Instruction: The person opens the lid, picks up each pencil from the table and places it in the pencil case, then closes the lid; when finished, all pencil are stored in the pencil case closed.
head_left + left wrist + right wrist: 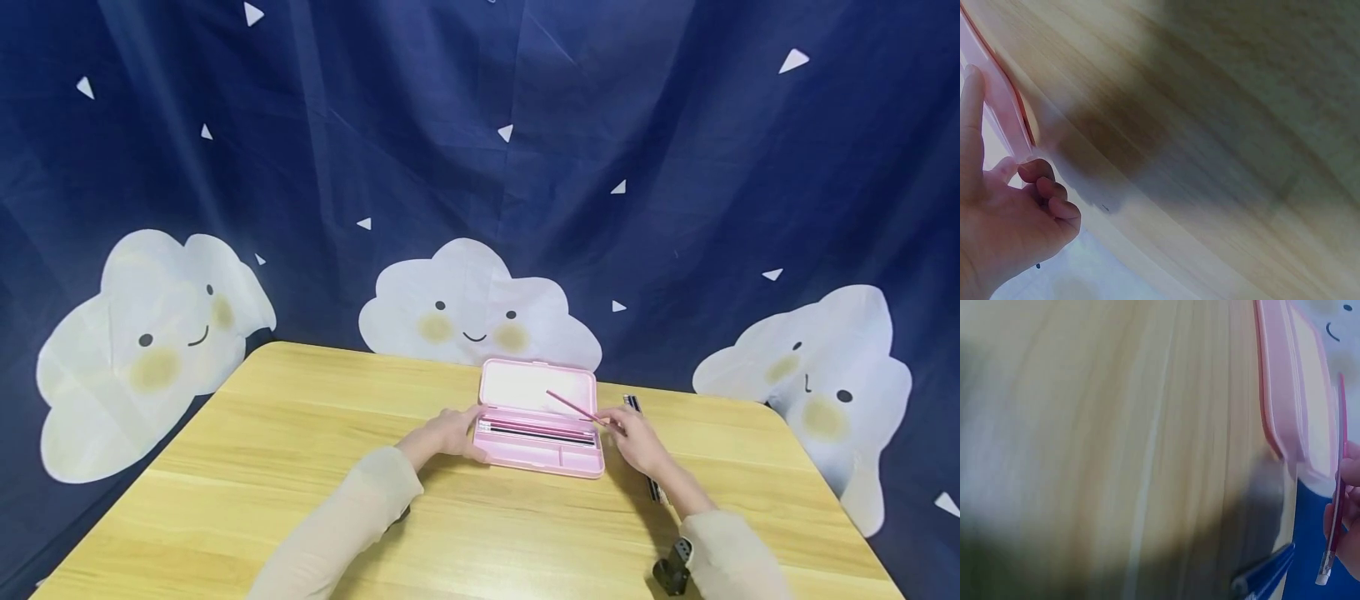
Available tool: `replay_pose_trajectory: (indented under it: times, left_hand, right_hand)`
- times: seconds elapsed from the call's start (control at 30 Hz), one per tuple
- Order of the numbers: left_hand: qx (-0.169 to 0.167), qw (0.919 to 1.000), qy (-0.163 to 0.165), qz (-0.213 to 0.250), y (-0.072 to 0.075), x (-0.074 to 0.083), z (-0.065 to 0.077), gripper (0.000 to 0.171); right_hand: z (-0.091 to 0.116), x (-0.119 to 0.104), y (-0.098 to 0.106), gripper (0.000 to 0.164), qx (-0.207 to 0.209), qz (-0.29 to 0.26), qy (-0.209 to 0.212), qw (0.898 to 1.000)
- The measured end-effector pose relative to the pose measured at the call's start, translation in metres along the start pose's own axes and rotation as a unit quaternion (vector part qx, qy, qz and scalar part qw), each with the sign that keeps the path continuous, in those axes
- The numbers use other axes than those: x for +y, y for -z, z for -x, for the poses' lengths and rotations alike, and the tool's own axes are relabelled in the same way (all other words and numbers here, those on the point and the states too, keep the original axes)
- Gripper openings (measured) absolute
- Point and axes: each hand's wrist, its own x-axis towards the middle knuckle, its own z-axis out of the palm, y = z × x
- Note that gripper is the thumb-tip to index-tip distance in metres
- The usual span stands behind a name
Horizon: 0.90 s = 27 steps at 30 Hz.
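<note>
An open pink pencil case [525,465] lies on the table, its lid tilted back with a white inner panel. Pink and black pencils [540,432] lie side by side in its long compartment. My left hand [452,432] holds the case at its left end, thumb at the front corner and forefinger farther back; the other fingers are curled in the left wrist view. Above the right end of the case, my right hand [637,437] pinches a dark red pencil [572,405]. That pencil slants up toward the lid, and its white eraser end points down in the right wrist view.
Right of the case, partly under my right forearm, lie black-and-white striped pencils [656,490]. The wooden table [300,467] ends at a dark blue curtain [480,167] with cloud faces. A small black device [672,569] sits at my right sleeve.
</note>
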Motion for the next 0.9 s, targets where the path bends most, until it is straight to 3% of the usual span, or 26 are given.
replay_pose_trajectory:
  times: [0.7, 0.9]
  left_hand:
    - [-0.002, 1.0, 0.007, 0.003, 0.001, 0.0, 0.0, 0.094]
    - [-0.003, 1.0, 0.004, -0.002, 0.001, 0.0, 0.0, 0.094]
  right_hand:
    - [-0.014, -0.032, -0.037, 0.022, -0.049, -0.035, 0.06, 0.996]
    - [-0.016, -0.038, -0.047, 0.023, -0.073, -0.036, 0.056, 0.995]
